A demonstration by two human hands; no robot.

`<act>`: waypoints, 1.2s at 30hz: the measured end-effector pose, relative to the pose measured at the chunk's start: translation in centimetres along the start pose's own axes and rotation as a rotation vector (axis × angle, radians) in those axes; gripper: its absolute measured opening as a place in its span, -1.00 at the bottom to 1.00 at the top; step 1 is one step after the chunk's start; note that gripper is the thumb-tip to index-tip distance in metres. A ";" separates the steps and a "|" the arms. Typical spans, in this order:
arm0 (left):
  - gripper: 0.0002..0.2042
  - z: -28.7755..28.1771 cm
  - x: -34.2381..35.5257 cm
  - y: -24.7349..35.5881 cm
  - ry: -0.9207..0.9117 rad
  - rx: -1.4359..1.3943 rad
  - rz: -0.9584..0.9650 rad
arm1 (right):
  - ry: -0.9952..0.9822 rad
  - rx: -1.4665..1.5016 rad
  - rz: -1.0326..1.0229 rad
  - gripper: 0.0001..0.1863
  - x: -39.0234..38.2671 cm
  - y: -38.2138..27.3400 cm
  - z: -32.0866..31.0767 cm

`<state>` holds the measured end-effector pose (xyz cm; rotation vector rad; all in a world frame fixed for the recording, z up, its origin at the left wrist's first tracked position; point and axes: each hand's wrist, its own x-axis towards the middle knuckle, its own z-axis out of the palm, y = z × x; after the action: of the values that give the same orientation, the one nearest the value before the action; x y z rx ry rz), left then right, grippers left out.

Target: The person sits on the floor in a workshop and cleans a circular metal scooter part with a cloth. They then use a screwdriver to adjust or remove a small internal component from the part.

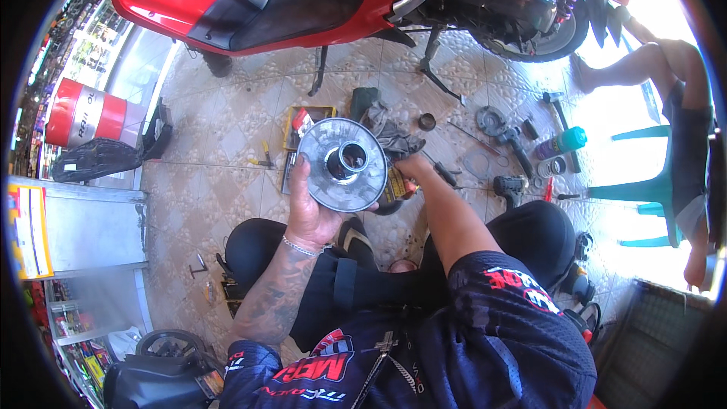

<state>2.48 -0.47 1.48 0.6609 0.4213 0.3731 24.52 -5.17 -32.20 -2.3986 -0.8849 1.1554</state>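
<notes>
My left hand (pixel 309 208) grips a grey metal pulley disc (pixel 322 182) by its rim, thumb on the upper face. A raised round hub with a dark bore stands at the disc's middle. My right hand (pixel 410 167) reaches past the disc's right side, low by a crumpled grey rag (pixel 394 136) and a yellow-and-black item. Its fingertips are partly hidden, so what they touch or hold does not show. Behind the disc, a yellow-edged tray (pixel 327 112) with a red-and-white item in it is partly covered.
A red scooter (pixel 318 7) stands across the far side on its stand. Right of my hands lie a cordless drill (pixel 510 191), a hammer (pixel 560 113), a teal-capped spray can (pixel 560 144) and metal rings. Another person's leg (pixel 636 68) and green chair (pixel 644 167) are at right.
</notes>
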 end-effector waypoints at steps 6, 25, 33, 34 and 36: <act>-0.21 -0.6 0.2 -0.3 -0.021 0.068 0.011 | -0.204 1.154 -0.131 -0.53 -1.2 -8.2 -12.1; -0.31 -1.3 -0.5 0.2 0.006 -0.004 0.113 | 0.109 0.679 -0.696 -0.46 -6.6 -13.5 -17.6; -0.42 -1.9 -0.2 -0.3 -0.088 -0.113 0.042 | 0.053 0.178 -0.196 -0.26 -8.0 -13.1 -19.2; -0.48 -1.7 -0.4 -0.7 0.024 -0.115 0.044 | 0.013 0.240 -0.333 -0.26 -7.8 -13.0 -19.3; -0.50 -1.5 -0.3 -1.2 0.191 -0.058 0.041 | -0.052 0.526 -0.358 -0.38 -7.5 -13.3 -18.7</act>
<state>1.72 -0.76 -0.25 0.5804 0.5773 0.4880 30.52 -0.66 -9.27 -1.7185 -0.8515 1.1377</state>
